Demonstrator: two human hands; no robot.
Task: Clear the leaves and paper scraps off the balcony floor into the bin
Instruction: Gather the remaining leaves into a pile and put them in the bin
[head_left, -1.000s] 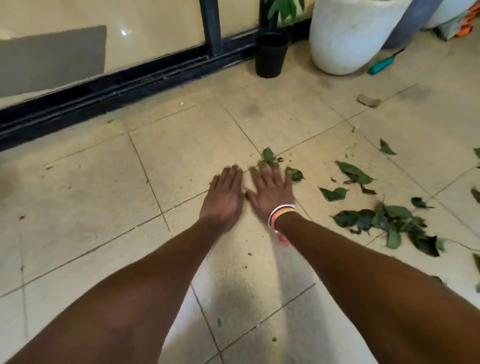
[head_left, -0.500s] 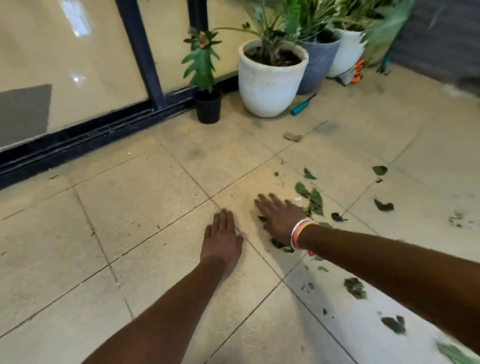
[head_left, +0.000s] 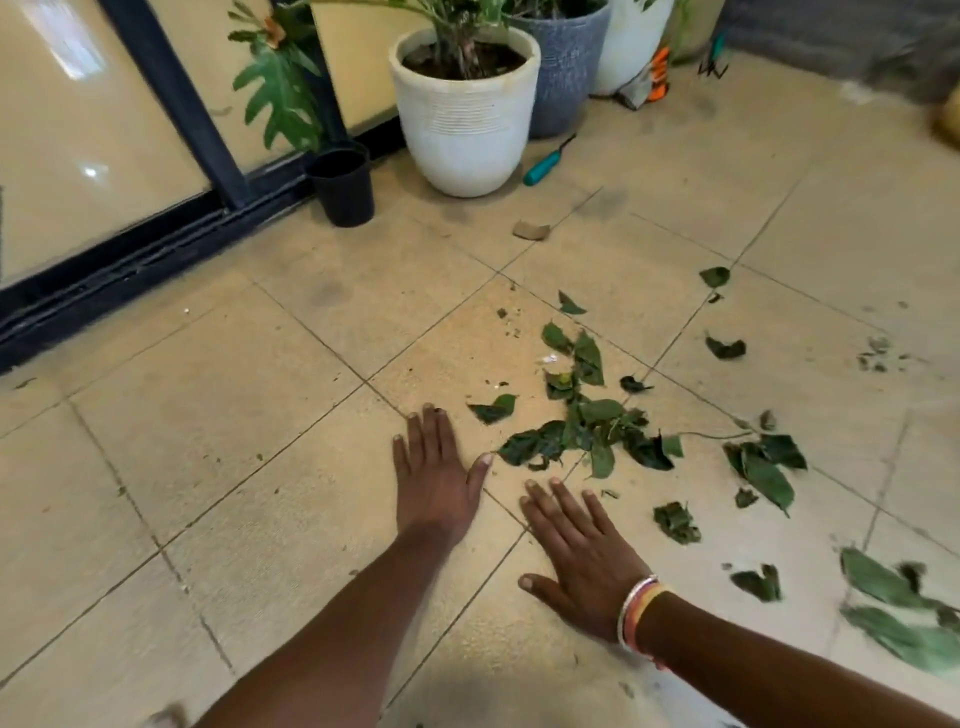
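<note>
Resting flat on the tiled balcony floor (head_left: 208, 415), the left hand (head_left: 434, 480) and the right hand (head_left: 582, 561) are shown palm-down with fingers straight; each grip is spread apart and nothing is held in either. The left thumb is pointed toward the main heap of green leaves (head_left: 587, 431), which is spread just beyond both hands across a joint between tiles; whether the thumb tip touches the nearest leaf cannot be told. Looser leaves are scattered to the right, among them a crumpled leaf (head_left: 675, 522) near the right fingertips and a larger cluster (head_left: 769, 467) farther right. More stray leaves (head_left: 904, 623) at the lower right edge are smeared by blur and partly cut off. A brown paper scrap (head_left: 531, 230) is seen farther off, between the heap and a white pot (head_left: 465, 124); tiny pale flecks (head_left: 549, 358) beside the leaves are too small to identify. Coloured bands (head_left: 639, 613) are worn on the right wrist. Along the glass door's dark track (head_left: 130, 265), a small black pot (head_left: 343, 187) and a grey-blue pot (head_left: 569, 67) are set either side of the white one, their plants cropped by the top edge. A teal-handled tool (head_left: 545, 165) is laid beside the white pot, its dark tip hard to make out. An orange-and-grey object (head_left: 649, 83) behind is too blurred to name.
</note>
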